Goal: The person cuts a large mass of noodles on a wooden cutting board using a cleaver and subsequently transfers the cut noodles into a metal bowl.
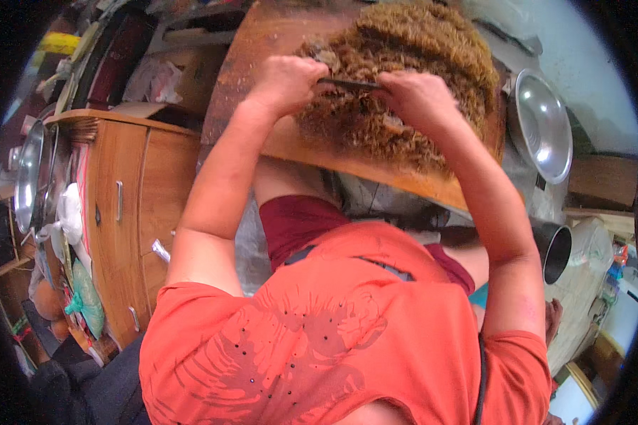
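A thin dark bar [351, 83], perhaps a blade, runs level between my two fists. My left hand [288, 79] is closed around its left end and my right hand [416, 95] around its right end. Both are held over a large heap of brown, curly, stringy material [345, 119], whose exact kind I cannot tell. The heap is loose and darker close to me. At the far right it rises into a thick, lighter golden-brown mass [430, 34]. Beneath it lies a worn wooden tabletop [234, 101], with small bits scattered on its left part.
A wide metal basin [542, 125] leans right of the table, and a dark round pot [557, 254] is lower right. A wooden cabinet [119, 223] stands close on my left. Beyond it are a metal lid or pan [30, 178] and a tied green plastic bag [87, 300].
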